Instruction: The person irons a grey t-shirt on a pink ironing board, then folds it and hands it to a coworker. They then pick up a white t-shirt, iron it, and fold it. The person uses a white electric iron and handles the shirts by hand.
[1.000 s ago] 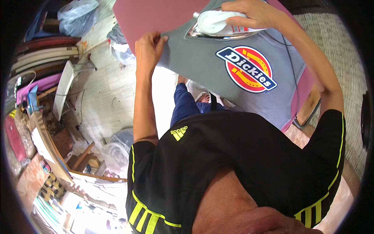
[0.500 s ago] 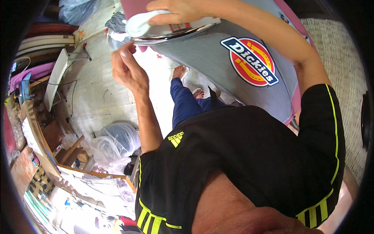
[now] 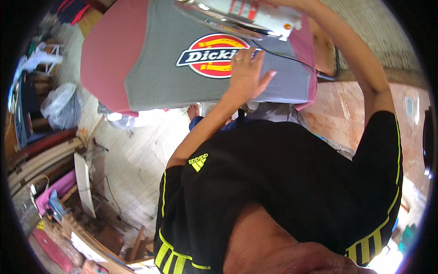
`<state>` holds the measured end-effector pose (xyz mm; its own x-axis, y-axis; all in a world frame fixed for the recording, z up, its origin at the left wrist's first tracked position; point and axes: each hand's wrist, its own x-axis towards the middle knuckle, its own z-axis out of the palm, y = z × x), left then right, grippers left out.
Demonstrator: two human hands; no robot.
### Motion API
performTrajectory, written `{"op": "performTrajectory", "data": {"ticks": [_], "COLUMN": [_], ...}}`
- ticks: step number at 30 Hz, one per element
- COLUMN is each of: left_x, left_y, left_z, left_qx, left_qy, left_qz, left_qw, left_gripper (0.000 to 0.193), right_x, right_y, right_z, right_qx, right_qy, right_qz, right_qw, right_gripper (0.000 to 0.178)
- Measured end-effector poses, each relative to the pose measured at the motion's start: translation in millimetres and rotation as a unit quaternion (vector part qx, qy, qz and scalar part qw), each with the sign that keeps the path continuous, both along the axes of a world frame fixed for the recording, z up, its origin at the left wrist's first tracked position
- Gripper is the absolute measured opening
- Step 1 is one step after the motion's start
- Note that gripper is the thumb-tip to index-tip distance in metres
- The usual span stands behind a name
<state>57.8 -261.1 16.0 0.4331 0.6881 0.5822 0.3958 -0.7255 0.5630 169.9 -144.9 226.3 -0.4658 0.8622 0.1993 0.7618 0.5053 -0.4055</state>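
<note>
Two things crowd the grey garment (image 3: 157,68) on the maroon board (image 3: 109,50): a white-and-chrome iron (image 3: 267,20) and a dark cord (image 3: 292,58) trailing right. Off to the left, a bulging plastic bag (image 3: 63,107) sits near stacked panels (image 3: 43,153). The left hand (image 3: 246,75), thumb spread from straightened fingers, covers the right end of the printed emblem (image 3: 200,55). The top edge crops the iron and the right hand (image 3: 294,2), so its finger grip cannot be told.

The wide fisheye head view looks steeply down from just above the shirt (image 3: 273,173) toward the board (image 3: 104,52), showing its near edge and left end.
</note>
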Motion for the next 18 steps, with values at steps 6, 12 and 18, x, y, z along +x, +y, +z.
{"op": "performTrajectory", "data": {"ticks": [6,12,18], "left_x": [106.1,91.5,7.5], "left_y": [-43.7,-91.5,-47.1], "left_z": [-15.0,4.9,12.5], "left_qx": [0.047,-0.240,-0.201], "left_qy": [0.012,0.081,0.042], "left_qz": [-0.268,-0.636,-0.470], "left_qw": [0.962,0.729,0.858], "left_gripper": [0.065,0.045,0.028], "right_x": [79.5,131.2,179.1], "right_y": [-74.8,-137.9,-157.1], "right_z": [28.5,-22.2,-43.4], "right_qx": [-0.161,-0.187,-0.252], "right_qy": [0.057,0.186,0.332], "right_qz": [-0.237,-0.313,-0.377], "right_qw": [0.957,0.913,0.828], "right_gripper": [0.043,0.037,0.036]}}
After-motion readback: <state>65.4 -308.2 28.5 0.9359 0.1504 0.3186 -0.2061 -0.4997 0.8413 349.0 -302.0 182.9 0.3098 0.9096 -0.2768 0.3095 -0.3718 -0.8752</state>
